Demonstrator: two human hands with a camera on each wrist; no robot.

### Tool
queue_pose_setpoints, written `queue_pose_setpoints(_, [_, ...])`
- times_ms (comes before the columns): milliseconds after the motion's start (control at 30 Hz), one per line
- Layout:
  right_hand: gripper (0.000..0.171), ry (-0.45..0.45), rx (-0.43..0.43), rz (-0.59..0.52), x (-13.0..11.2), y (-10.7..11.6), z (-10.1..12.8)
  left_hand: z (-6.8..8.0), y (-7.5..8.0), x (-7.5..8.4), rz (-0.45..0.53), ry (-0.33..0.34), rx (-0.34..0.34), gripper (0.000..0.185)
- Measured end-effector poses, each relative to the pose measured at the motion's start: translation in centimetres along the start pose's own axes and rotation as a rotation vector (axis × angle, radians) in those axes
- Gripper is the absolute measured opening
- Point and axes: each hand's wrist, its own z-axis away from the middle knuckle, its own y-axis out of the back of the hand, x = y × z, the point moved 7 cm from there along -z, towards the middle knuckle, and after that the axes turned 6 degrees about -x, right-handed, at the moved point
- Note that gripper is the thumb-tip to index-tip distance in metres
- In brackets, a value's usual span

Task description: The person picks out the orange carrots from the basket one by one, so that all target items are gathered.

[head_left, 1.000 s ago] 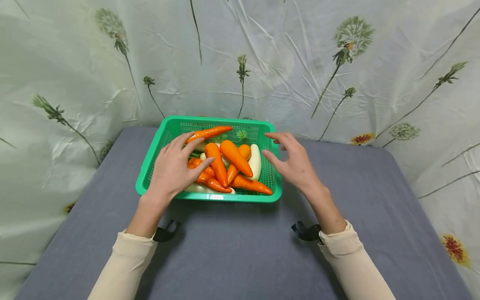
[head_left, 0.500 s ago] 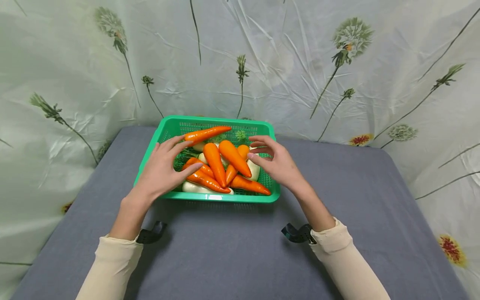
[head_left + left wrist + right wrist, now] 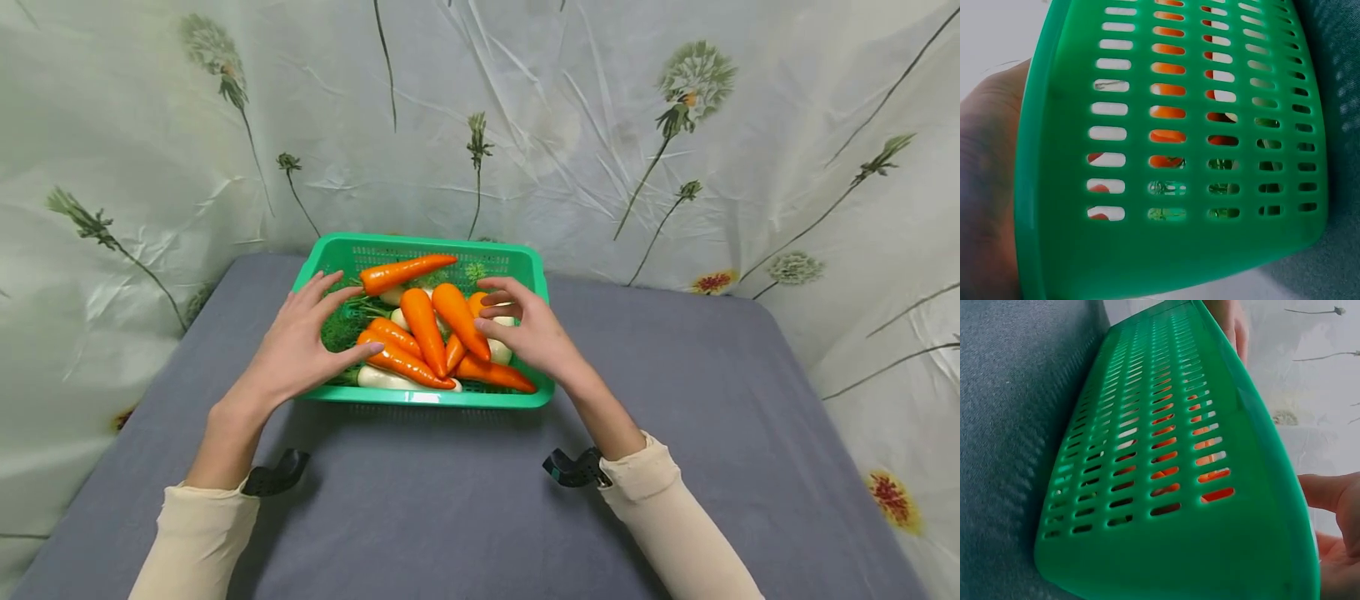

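Observation:
A green plastic basket (image 3: 420, 398) holds a pile of orange carrots (image 3: 423, 332) and white radishes (image 3: 390, 379) with green leafy tops. My left hand (image 3: 296, 346) hovers over the basket's left side, fingers spread, thumb tip overlapping the end of a lower carrot (image 3: 405, 362). Over the right side is my right hand (image 3: 532, 333), its fingers loosely bent, thumb beside the upright middle carrot (image 3: 461, 321). It partly covers a white radish (image 3: 501, 350). Neither hand grips anything. Both wrist views mostly show the basket's slotted wall (image 3: 1191, 250), with part of each hand beyond the rim.
The basket stands on a table covered with grey cloth (image 3: 420, 508). Behind it hangs a pale curtain (image 3: 540, 125) printed with dandelions. One carrot (image 3: 408, 272) lies across the pile near the basket's back wall.
My right hand has moved left from the basket's right rim to over the vegetables. My left hand has drawn left, uncovering more carrots and green leaves. The pile looks the same.

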Motion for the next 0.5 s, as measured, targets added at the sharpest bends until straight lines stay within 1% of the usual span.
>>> queue_pose_setpoints(133, [0.061,-0.040,-0.020,0.005,0.6,-0.4,-0.3,0.1,0.1,-0.2,0.036,-0.019,-0.004,0.087])
queue_pose_setpoints(233, [0.066,-0.078,-0.044,-0.008,1.0,-0.7,-0.6,0.2,0.3,-0.5,0.070,-0.018,-0.006,0.089])
queue_pose_setpoints(333, [0.069,-0.122,-0.069,-0.038,1.4,-1.0,-0.7,0.5,0.5,-0.9,0.084,0.009,-0.025,0.089])
queue_pose_setpoints(500, [0.072,-0.181,-0.140,-0.099,1.5,-1.7,-0.8,1.1,0.5,-2.4,0.088,0.067,-0.089,0.093])
